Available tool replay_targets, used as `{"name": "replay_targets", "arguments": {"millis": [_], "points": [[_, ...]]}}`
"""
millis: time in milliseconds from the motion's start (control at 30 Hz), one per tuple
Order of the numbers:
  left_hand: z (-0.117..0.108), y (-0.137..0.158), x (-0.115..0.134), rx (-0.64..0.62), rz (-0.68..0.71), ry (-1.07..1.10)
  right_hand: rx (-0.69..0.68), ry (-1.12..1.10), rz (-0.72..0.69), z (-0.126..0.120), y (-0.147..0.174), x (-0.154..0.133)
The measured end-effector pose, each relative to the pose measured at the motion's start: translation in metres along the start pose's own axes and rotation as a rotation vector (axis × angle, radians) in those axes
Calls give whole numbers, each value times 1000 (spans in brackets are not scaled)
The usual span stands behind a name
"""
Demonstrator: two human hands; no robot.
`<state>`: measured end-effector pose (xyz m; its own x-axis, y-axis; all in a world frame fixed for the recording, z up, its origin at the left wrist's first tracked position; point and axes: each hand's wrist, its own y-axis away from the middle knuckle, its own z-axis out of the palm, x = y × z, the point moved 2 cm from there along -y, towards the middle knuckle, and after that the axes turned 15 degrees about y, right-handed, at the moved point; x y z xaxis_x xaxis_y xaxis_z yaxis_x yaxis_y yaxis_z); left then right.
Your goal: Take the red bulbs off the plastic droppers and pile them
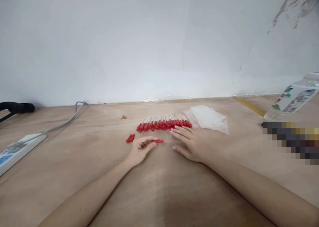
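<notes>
My left hand (142, 149) pinches a small red-ended stick (159, 141) between thumb and fingertips, its red end towards that hand. From there a thin pale shaft points right, beneath my right hand (187, 143). That hand lies with fingers stretched out and thumb apart, on or just above a strip of clear plastic (169, 139). What the plastic is, I cannot tell. Just beyond both hands runs a row of red-ended sticks (159, 124), red ends towards me. Two loose red pieces (130, 138) lie left of the row.
Flat clear packets with white sheets (208, 117) are stacked right of the row. A power strip (23, 147) with a grey cable (62, 125) sits at left. A clear labelled bottle (291, 99) and a yellow strip (250, 106) stand at right. The wall (149, 47) bounds the wooden table (82, 167).
</notes>
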<state>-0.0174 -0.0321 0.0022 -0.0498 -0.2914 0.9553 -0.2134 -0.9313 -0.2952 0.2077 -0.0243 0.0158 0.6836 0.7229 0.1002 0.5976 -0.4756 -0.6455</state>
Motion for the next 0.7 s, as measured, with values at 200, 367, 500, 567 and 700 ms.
{"name": "replay_targets", "arguments": {"millis": [200,367,500,567,700], "points": [[-2,1,0,-43,47,-110,-25,-59,-85,8,0,-6],[8,6,16,-177,262,-373,2,-87,-77,8,0,-6],[19,6,19,-215,427,-568,-4,-101,-119,8,-1,-8],[22,5,16,-227,468,-629,0,-99,-124,8,-1,-9],[24,5,11,-207,518,-702,-7,-87,-93,10,-1,-9]]}}
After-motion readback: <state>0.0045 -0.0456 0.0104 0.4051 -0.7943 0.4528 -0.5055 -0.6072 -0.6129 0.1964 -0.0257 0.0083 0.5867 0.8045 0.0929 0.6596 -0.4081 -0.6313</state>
